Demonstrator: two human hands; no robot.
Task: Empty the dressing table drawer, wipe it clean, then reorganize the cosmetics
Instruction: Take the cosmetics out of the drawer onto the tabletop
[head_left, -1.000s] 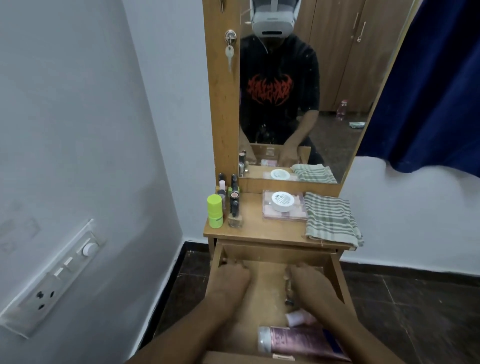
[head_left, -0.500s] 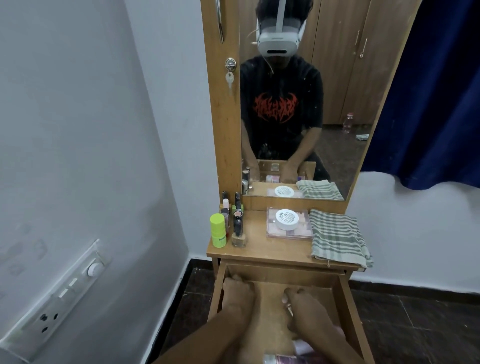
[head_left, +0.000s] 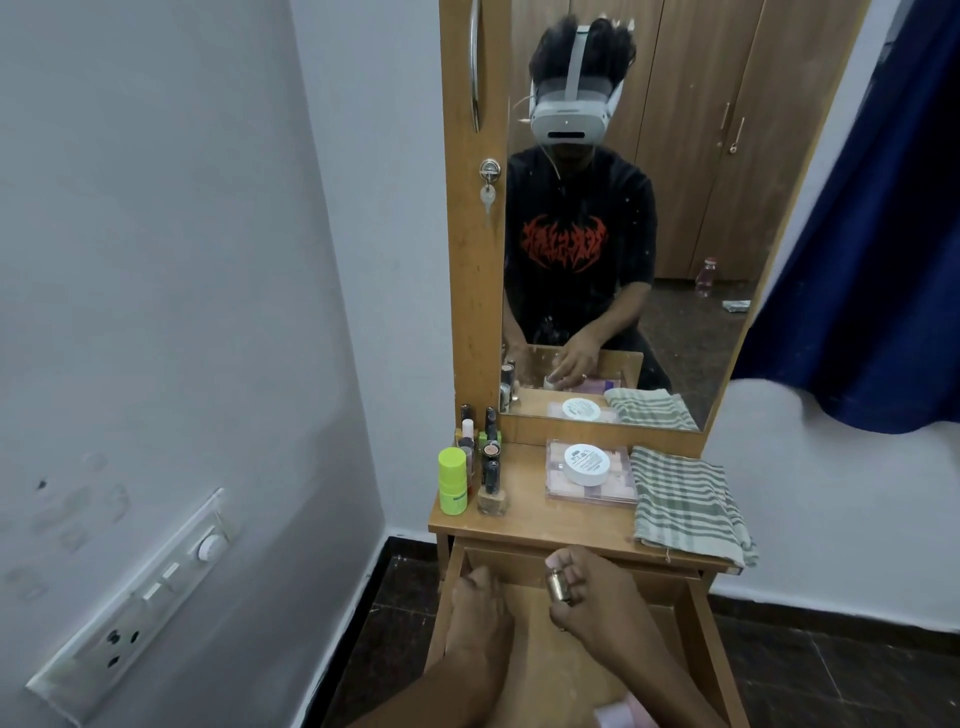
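The drawer (head_left: 696, 623) stands pulled out below the worktop (head_left: 524, 519). Over it the right hand (head_left: 597, 603) has its grip clamped on a small gold tube (head_left: 557, 584). The left hand (head_left: 475, 605) is curled at the drawer's back left corner; whether its grip holds anything I cannot tell. On the worktop, a white jar (head_left: 587, 463) sits on a pink case (head_left: 589, 491), its label print too small to read, like that on the green bottle (head_left: 452, 480).

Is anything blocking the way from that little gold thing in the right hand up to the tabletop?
Nothing visible. The right hand holds the small gold container just below the tabletop's front edge. The bare strip of wood there is free, between the nail polish bottles and striped cloth.
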